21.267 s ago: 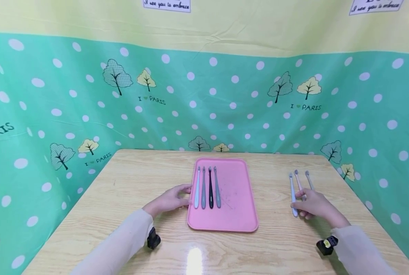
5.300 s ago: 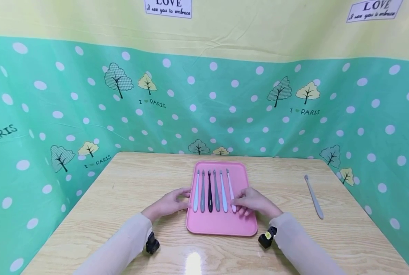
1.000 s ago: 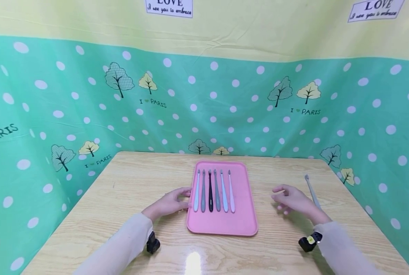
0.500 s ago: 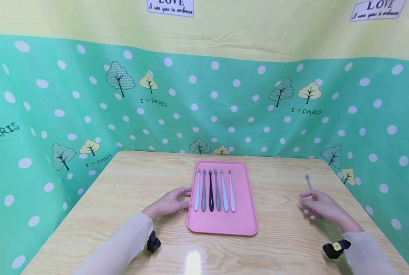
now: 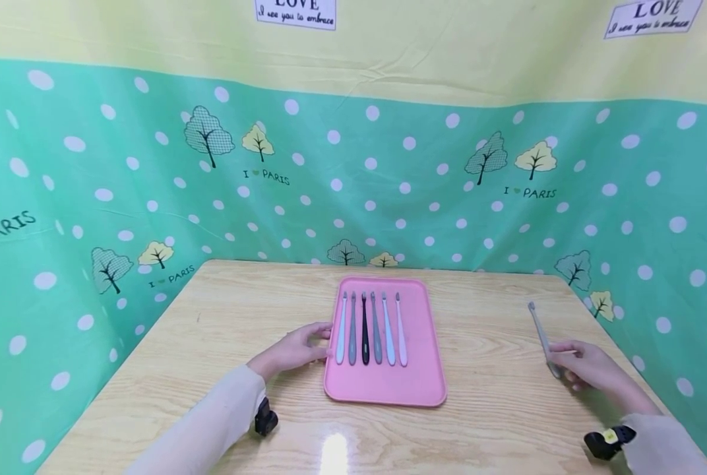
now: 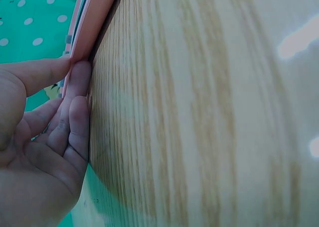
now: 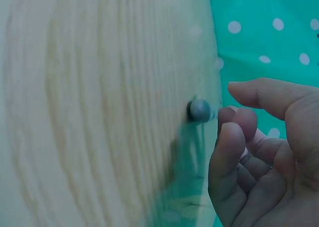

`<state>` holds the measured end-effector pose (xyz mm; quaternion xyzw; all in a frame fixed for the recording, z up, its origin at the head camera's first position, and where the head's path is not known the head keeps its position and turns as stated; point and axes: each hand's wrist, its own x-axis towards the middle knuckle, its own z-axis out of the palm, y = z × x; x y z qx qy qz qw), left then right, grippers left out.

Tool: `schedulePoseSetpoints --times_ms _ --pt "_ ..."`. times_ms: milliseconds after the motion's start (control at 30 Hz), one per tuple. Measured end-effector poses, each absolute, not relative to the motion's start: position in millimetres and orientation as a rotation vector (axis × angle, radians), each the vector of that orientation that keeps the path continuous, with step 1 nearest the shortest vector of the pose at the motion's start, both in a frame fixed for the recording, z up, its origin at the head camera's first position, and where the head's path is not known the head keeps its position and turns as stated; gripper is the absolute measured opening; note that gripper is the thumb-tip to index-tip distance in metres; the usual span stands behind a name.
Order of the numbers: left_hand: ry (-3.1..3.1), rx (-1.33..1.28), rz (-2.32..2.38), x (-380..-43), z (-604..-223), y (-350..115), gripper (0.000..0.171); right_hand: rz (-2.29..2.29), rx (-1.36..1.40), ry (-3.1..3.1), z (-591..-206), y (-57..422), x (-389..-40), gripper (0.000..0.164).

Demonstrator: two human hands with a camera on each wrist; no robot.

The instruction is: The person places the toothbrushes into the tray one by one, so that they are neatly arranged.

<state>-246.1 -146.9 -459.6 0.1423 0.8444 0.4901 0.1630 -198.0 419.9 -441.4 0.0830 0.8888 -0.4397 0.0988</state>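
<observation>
A grey toothbrush (image 5: 541, 333) lies on the right part of the table, its head pointing away from me. My right hand (image 5: 587, 364) is at its handle end. In the right wrist view the toothbrush's rounded handle end (image 7: 200, 110) shows just beyond the fingertips, with thumb and fingers spread apart. On the pink tray (image 5: 389, 389) several toothbrushes lie side by side in a row: pale blue, grey, black (image 5: 365, 333), and a pink one (image 5: 401, 333) rightmost. My left hand (image 5: 294, 348) touches the tray's left edge with thumb and fingertips, as the left wrist view also shows.
The wooden table (image 5: 241, 297) extends around the tray. Behind and at both sides hangs a green dotted cloth (image 5: 306, 145) with tree prints. Each wrist carries a small black camera (image 5: 264, 417).
My right hand has gone from the tray, where it held the pink toothbrush, rightward to the grey toothbrush's handle. Earlier, three toothbrushes lay at right. My left hand keeps its place.
</observation>
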Motion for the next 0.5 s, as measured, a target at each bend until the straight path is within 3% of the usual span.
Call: schedulePoseSetpoints --times_ms 500 --pt "2.438 0.419 1.377 -244.6 -458.1 -147.8 0.067 -1.249 0.321 2.617 -446.2 426.4 -202.8 0.069"
